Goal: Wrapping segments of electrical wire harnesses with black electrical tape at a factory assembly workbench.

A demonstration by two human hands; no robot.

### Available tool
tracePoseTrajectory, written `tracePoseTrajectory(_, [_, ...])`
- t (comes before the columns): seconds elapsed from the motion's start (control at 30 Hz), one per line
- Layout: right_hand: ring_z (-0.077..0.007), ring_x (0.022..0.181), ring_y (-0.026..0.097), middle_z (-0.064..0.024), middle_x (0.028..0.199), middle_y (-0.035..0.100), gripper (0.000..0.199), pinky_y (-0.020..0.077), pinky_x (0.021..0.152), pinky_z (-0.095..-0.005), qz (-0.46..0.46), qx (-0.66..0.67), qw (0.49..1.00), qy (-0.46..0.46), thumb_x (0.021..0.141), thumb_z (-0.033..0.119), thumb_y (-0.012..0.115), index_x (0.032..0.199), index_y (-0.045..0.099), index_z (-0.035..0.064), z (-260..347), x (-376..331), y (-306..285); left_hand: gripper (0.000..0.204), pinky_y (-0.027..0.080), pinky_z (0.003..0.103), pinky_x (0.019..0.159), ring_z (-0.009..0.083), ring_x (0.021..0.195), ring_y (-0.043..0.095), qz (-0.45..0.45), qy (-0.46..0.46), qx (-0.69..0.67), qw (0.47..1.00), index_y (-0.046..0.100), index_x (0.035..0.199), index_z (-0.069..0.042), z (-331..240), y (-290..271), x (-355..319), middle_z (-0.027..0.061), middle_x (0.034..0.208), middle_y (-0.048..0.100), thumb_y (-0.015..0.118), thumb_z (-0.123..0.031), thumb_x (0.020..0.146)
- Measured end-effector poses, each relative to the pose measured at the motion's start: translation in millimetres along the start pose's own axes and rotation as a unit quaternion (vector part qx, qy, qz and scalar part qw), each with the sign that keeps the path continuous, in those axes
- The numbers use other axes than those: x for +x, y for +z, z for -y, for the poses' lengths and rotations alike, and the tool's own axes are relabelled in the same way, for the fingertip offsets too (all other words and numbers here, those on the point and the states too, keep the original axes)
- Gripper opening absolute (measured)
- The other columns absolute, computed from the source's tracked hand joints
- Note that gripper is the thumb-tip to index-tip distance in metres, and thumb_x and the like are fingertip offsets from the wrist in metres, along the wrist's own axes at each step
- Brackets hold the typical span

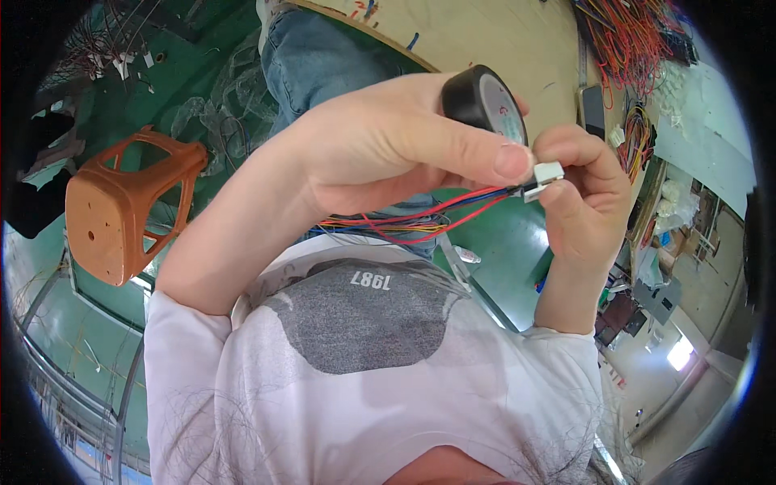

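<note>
A roll of black electrical tape (465,99) is around or against the fingers of my left hand (396,137), which is closed. The thumb of that hand presses close to a small white plug connector (549,172). My right hand (588,194) pinches this connector between thumb and fingertips. From the connector, a bundle of red, blue, black and yellow wires (436,220) runs left under my left wrist. A dark wrap or wire section shows right behind the connector. The left fingers behind the roll are mostly hidden.
A wooden table (485,36) lies ahead, with a heap of red and orange wires (634,48) at its right and a phone-like dark object (592,111). An orange plastic stool (101,218) stands at left on the green floor (182,69), near crumpled clear plastic (222,109).
</note>
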State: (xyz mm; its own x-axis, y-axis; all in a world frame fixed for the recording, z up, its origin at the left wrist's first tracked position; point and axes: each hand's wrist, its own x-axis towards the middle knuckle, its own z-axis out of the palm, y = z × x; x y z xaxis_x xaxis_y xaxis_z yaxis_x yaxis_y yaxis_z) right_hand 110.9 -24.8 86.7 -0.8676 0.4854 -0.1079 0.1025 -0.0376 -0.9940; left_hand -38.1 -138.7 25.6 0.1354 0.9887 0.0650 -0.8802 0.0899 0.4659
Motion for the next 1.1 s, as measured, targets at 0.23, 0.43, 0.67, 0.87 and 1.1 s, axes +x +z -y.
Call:
tracePoseTrajectory(0.23, [-0.015, 0.078, 0.052, -0.0111, 0.086, 0.055, 0.021, 0.0412, 0.07, -0.0255, 0.078, -0.074, 0.994, -0.029, 0.064, -0.003, 0.066, 0.083, 0.057, -0.0051, -6, -6, -1, 0.034, 0.045, 0.022, 0.06, 0.0095, 0.063, 0.056, -0.216, -0.094, -0.007, 0.972, 0.059, 0.089, -0.004, -2, -1, 6, 0.0043, 0.079, 0.061, 0.057, -0.036, 0.079])
tracePoseTrajectory(0.43, [-0.0136, 0.078, 0.053, -0.0099, 0.086, 0.056, 0.02, 0.0424, 0.069, -0.0234, 0.029, 0.019, 0.997, 0.071, 0.068, -0.001, 0.066, 0.085, 0.057, -0.0043, -7, -5, -2, 0.039, 0.045, 0.023, 0.061, 0.0113, 0.065, 0.057, -0.199, -0.023, 0.145, 0.969, 0.059, 0.089, -0.002, -19, 9, 1, 0.0062, 0.079, 0.061, 0.055, -0.039, 0.079])
tracePoseTrajectory(0.67, [-0.0104, 0.074, 0.056, -0.0065, 0.083, 0.059, 0.018, 0.0453, 0.068, -0.0218, -0.048, -0.012, 0.989, 0.142, 0.073, 0.004, 0.065, 0.088, 0.057, -0.0024, -1, -2, 7, 0.051, 0.043, 0.021, 0.068, 0.0101, 0.072, 0.056, -0.2, 0.032, 0.25, 0.947, 0.056, 0.098, 0.001, -27, 25, -8, 0.0041, 0.08, 0.059, 0.069, -0.034, 0.063])
tracePoseTrajectory(0.87, [-0.0086, 0.073, 0.056, -0.0052, 0.081, 0.061, 0.018, 0.0449, 0.066, -0.0197, -0.098, 0.009, 0.991, 0.094, 0.076, 0.007, 0.063, 0.091, 0.056, -0.0017, -16, 11, 12, 0.054, 0.042, 0.031, 0.075, 0.0238, 0.087, 0.053, -0.126, 0.273, 0.65, 0.698, 0.052, 0.104, 0.0, 11, 25, -22, 0.0124, 0.099, 0.054, 0.075, -0.01, 0.056])
tracePoseTrajectory(1.1, [-0.0079, 0.07, 0.053, -0.0035, 0.078, 0.059, 0.016, 0.0432, 0.064, -0.02, -0.127, -0.089, 0.987, -0.037, 0.075, 0.004, 0.063, 0.089, 0.056, -0.0007, -19, 12, 30, 0.022, 0.042, 0.029, 0.077, 0.0153, 0.094, 0.05, -0.312, 0.21, 0.256, 0.89, 0.049, 0.098, -0.002, 33, 36, -29, 0.0091, 0.104, 0.051, 0.058, -0.004, 0.078])
